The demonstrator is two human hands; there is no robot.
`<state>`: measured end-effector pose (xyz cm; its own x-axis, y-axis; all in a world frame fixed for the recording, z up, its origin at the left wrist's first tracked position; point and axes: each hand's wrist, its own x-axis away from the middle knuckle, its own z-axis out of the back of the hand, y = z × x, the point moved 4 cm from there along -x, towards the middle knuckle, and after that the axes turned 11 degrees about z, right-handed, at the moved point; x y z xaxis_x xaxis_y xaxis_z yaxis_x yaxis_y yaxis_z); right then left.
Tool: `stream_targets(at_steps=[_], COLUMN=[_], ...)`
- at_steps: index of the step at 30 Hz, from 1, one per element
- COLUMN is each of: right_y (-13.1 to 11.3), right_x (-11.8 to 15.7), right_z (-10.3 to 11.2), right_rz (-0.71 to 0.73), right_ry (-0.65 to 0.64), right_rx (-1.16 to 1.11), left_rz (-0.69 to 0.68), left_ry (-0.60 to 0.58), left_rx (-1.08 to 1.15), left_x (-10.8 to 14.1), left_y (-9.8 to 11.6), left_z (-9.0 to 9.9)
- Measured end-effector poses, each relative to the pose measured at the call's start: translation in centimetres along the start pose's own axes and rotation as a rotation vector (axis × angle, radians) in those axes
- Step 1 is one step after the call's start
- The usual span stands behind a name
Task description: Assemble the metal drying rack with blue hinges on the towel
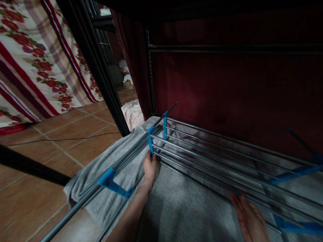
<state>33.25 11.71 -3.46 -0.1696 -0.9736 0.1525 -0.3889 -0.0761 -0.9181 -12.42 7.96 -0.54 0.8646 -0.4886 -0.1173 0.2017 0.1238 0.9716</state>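
Note:
A rack of thin grey metal tubes (202,154) joined by blue plastic brackets lies on a grey cloth (176,198). My left hand (150,165) is closed around the lower end of a blue bracket (150,139) where several tubes meet; its fingertips are partly hidden behind it. At the lower right, my right hand (249,215) is open, palm side showing and fingers stretched toward the lowest tubes. Whether those fingers touch a tube, I cannot tell. Another blue bracket (108,177) sits on the long side pole (83,200) left of my left arm.
Black metal posts (101,74) frame this low space, with a dark red curtain (214,87) behind. A floral curtain (47,60) hangs at the left above a tiled floor (55,161), where a thin black cable (78,137) runs. Striped fabric (133,115) lies near the far corner.

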Motion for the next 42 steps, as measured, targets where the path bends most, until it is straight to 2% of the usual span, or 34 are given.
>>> stream_targets(at_steps=[22, 27, 33, 42], right_y=[0.4, 0.5, 0.0, -0.2], right_x=[-0.2, -0.2, 0.3, 1.0], right_z=[-0.2, -0.8, -2.0, -3.3], right_rz=[0.033, 0.079, 0.167, 0.11], right_ry=[0.054, 0.117, 0.098, 0.053], right_rx=[-0.016, -0.07, -0.07, -0.151], left_rz=[-0.004, 0.019, 0.031, 0.012], left_ry=[0.019, 0.043, 0.057, -0.001], left_rx=[-0.033, -0.061, -0.031, -0.001], left_x=[0.2, 0.5, 0.7, 0.5], left_y=[0.1, 0.2, 0.3, 0.7], left_z=[-0.1, -0.2, -0.3, -0.1])
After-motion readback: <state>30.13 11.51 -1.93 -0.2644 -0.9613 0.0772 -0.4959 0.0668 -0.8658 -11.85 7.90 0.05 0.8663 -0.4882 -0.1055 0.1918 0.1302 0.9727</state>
